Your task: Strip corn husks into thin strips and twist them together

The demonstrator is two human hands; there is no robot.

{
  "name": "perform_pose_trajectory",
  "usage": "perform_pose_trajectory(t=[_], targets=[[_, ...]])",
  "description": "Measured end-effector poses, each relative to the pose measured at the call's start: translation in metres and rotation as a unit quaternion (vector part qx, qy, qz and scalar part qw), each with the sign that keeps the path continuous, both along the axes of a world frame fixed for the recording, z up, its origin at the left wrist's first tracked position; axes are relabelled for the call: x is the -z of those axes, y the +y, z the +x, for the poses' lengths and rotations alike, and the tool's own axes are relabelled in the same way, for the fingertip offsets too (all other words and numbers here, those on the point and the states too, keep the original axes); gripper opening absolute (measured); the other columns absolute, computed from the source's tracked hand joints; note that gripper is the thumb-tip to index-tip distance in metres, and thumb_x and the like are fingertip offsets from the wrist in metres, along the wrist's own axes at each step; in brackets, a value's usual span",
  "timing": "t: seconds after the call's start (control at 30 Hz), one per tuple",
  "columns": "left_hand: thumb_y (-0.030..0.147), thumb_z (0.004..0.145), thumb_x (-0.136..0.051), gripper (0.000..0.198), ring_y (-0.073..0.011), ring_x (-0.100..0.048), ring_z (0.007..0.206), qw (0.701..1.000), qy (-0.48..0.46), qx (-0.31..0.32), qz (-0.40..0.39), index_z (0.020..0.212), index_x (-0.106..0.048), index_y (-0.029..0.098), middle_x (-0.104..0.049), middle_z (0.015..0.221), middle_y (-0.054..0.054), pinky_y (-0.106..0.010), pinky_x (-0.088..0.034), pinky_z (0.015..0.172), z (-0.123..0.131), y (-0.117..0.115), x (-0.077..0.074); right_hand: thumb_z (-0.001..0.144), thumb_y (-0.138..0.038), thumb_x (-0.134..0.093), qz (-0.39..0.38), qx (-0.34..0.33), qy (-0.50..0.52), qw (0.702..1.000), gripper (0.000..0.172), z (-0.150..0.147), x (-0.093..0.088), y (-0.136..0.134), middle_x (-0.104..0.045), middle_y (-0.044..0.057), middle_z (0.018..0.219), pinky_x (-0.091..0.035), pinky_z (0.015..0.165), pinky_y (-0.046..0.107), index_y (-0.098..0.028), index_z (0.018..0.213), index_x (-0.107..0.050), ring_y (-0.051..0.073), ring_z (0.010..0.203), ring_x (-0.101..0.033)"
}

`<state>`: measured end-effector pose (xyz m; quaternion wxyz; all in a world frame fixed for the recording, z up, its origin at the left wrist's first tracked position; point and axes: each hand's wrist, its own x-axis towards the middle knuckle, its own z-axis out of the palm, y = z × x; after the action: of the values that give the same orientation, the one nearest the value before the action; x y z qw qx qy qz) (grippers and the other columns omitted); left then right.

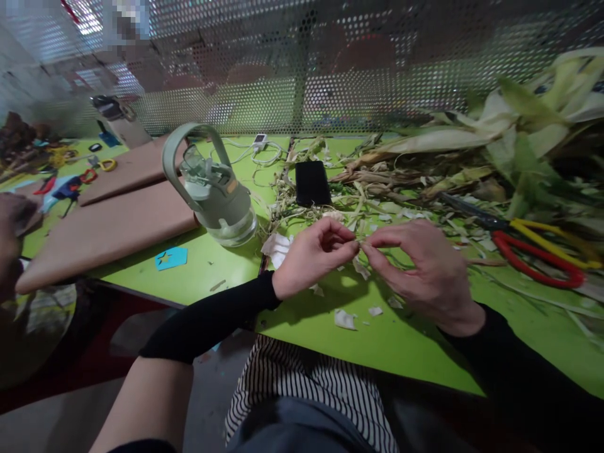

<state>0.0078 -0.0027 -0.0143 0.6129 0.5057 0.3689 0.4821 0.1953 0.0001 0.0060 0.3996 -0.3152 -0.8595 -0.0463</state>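
My left hand [315,257] and my right hand [421,272] meet over the green table [302,336], thumb and forefinger pinched on each. Their fingertips almost touch around something thin and small that I cannot make out. Beneath and around them lie pale husk scraps [345,319] and a crumpled white tissue [277,248]. Beyond the fingers is a black phone [312,183], lying flat among husk shreds. Scissors with red and yellow handles [538,261] rest to the right of my right hand.
Corn husks [514,135] are heaped at the back right. A pale green bottle [219,198] stands left of my hands, beside a brown folder [116,233] and a blue tag [170,258]. A white charger [259,142] lies behind. Another person's hand [16,214] shows at far left.
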Motion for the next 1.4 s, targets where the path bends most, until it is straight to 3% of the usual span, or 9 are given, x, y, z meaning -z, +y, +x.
perform_pose_trajectory(t=[0.2, 0.37, 0.53, 0.77, 0.93, 1.03, 1.1, 1.3, 1.4], targets=[[0.039, 0.079, -0.082, 0.035, -0.0077, -0.061, 0.071, 0.997, 0.022, 0.02, 0.073, 0.09, -0.059, 0.015, -0.066, 0.082, 0.0, -0.023, -0.053, 0.069, -0.002, 0.002, 0.004, 0.093, -0.025, -0.066, -0.142, 0.012, 0.122, 0.982, 0.005, -0.004, 0.0, -0.005, -0.072, 0.001, 0.084, -0.054, 0.07, 0.038, -0.028, 0.089, -0.065, 0.021, 0.077, -0.067], [0.022, 0.085, -0.072, 0.015, -0.0072, -0.063, 0.075, 0.981, 0.067, -0.014, 0.179, 0.093, -0.059, 0.016, -0.067, 0.088, -0.001, -0.022, -0.055, 0.075, -0.004, 0.003, 0.007, 0.091, -0.035, -0.071, -0.326, 0.021, 0.202, 0.923, 0.01, -0.005, -0.001, -0.005, -0.069, 0.0, 0.08, -0.051, 0.058, 0.03, -0.026, 0.086, -0.067, 0.016, 0.067, -0.063], [0.033, 0.082, -0.079, 0.03, -0.0092, -0.066, 0.08, 0.975, 0.08, -0.014, 0.205, 0.094, -0.056, 0.017, -0.066, 0.091, -0.002, -0.023, -0.057, 0.078, -0.004, 0.003, 0.007, 0.088, -0.046, -0.074, -0.409, 0.033, 0.231, 0.882, 0.023, -0.009, -0.003, -0.008, -0.065, -0.001, 0.072, -0.045, 0.051, 0.027, -0.024, 0.083, -0.067, 0.013, 0.059, -0.056], [0.048, 0.08, -0.083, 0.042, -0.0073, -0.06, 0.075, 0.992, -0.004, -0.038, 0.122, 0.094, -0.058, 0.018, -0.065, 0.089, 0.0, -0.021, -0.051, 0.069, -0.001, 0.003, 0.004, 0.094, -0.039, -0.07, -0.332, 0.027, 0.251, 0.909, 0.014, -0.011, 0.006, -0.011, -0.072, -0.001, 0.078, -0.053, 0.054, 0.028, -0.026, 0.091, -0.072, 0.015, 0.064, -0.065], [0.049, 0.077, -0.085, 0.046, -0.0069, -0.059, 0.073, 0.996, -0.071, -0.025, 0.044, 0.095, -0.057, 0.018, -0.061, 0.079, 0.003, -0.023, -0.051, 0.072, -0.001, 0.003, 0.003, 0.093, -0.02, -0.073, -0.081, 0.029, 0.131, 0.988, 0.007, -0.01, 0.009, -0.015, -0.077, 0.002, 0.086, -0.057, 0.062, 0.031, -0.025, 0.097, -0.07, 0.017, 0.071, -0.07], [0.05, 0.074, -0.087, 0.048, -0.007, -0.061, 0.073, 0.995, -0.096, -0.032, 0.026, 0.093, -0.057, 0.018, -0.061, 0.078, 0.004, -0.023, -0.052, 0.074, 0.001, 0.002, 0.004, 0.094, -0.014, -0.07, 0.063, 0.019, 0.022, 0.998, 0.013, -0.01, 0.009, -0.015, -0.078, 0.005, 0.089, -0.058, 0.067, 0.034, -0.023, 0.102, -0.069, 0.02, 0.076, -0.072], [0.05, 0.073, -0.088, 0.048, -0.0066, -0.061, 0.072, 0.994, -0.098, -0.04, 0.021, 0.092, -0.057, 0.018, -0.061, 0.079, 0.004, -0.023, -0.051, 0.072, 0.001, 0.001, 0.004, 0.095, -0.013, -0.069, 0.102, 0.011, -0.016, 0.995, 0.014, -0.011, 0.008, -0.015, -0.079, 0.007, 0.091, -0.059, 0.068, 0.034, -0.023, 0.105, -0.068, 0.021, 0.078, -0.072], [0.051, 0.075, -0.086, 0.047, -0.007, -0.064, 0.069, 0.991, -0.121, -0.039, 0.037, 0.092, -0.055, 0.019, -0.064, 0.076, 0.005, -0.024, -0.053, 0.072, 0.002, 0.004, 0.003, 0.1, -0.028, -0.064, -0.059, 0.045, 0.106, 0.992, 0.004, -0.01, 0.008, -0.012, -0.074, 0.003, 0.09, -0.058, 0.061, 0.033, -0.026, 0.102, -0.067, 0.018, 0.073, -0.068], [0.05, 0.074, -0.088, 0.048, -0.0067, -0.065, 0.067, 0.989, -0.142, -0.031, 0.035, 0.091, -0.055, 0.019, -0.064, 0.074, 0.006, -0.024, -0.054, 0.071, 0.002, 0.004, 0.003, 0.097, -0.036, -0.069, -0.123, 0.079, 0.142, 0.979, 0.023, -0.006, 0.008, -0.008, -0.074, 0.008, 0.11, -0.061, 0.069, 0.037, -0.026, 0.117, -0.068, 0.022, 0.086, -0.07]])
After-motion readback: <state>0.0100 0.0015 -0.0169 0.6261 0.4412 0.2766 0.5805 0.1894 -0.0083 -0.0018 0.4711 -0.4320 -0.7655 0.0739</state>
